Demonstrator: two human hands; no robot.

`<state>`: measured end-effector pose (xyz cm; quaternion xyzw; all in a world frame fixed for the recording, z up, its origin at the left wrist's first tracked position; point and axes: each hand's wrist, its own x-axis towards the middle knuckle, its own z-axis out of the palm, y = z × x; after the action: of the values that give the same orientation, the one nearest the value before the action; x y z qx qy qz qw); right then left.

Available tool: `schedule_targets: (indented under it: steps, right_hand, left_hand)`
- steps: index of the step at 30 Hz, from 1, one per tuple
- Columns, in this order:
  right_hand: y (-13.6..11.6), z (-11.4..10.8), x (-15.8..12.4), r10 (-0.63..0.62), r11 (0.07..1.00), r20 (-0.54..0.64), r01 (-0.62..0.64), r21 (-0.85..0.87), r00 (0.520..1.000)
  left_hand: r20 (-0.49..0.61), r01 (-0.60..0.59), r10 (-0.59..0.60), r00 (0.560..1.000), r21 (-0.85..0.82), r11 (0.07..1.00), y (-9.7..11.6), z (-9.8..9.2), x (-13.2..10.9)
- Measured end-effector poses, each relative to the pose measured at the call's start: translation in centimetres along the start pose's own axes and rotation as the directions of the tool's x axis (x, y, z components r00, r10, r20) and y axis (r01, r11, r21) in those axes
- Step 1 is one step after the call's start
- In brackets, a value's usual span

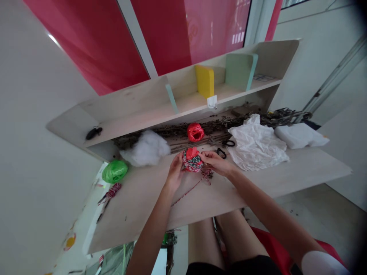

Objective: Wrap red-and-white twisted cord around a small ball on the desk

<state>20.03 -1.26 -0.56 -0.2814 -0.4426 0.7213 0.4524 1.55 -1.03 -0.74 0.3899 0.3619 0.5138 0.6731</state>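
Between my two hands is a round ball wrapped in red, white and dark green cord, with a red patch on top. My left hand grips its left side, and the fingers of my right hand are closed on its right side. Just below it, a red-and-white twisted cord trails over the desk, with a small tangle under my right hand. A roll of red plastic twine lies right behind the ball. Black-handled scissors rest to the right, beyond my right hand.
White stuffing and a green twine roll sit at left, near a wound red-and-white cord. Crumpled white paper and a white bundle lie at right. Dried stems line the back beneath a shelf.
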Motion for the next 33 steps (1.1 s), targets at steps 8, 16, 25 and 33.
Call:
schedule_targets:
  steps: [8,16,25,33]
  right_hand:
    - [0.4,0.1,0.4,-0.083,0.97,-0.166,0.042,-0.24,0.983]
    - [0.2,0.5,0.1,0.035,0.977,0.011,-0.032,-0.21,0.999]
    - [-0.7,-0.4,-0.2,0.005,0.999,-0.025,-0.005,0.035,1.0]
    - [-0.5,-0.4,0.0,0.024,0.998,-0.078,-0.018,0.067,0.997]
  left_hand:
    - [-0.087,0.036,-0.022,0.996,0.154,0.987,0.2,0.7,-0.3]
    - [-0.124,0.063,-0.056,0.991,0.049,0.997,-0.7,1.3,-0.4]
    - [-0.074,0.203,-0.211,0.975,-0.1,0.974,0.5,0.6,-0.4]
    - [-0.153,0.226,-0.259,0.954,-0.202,0.953,1.1,0.9,-0.7]
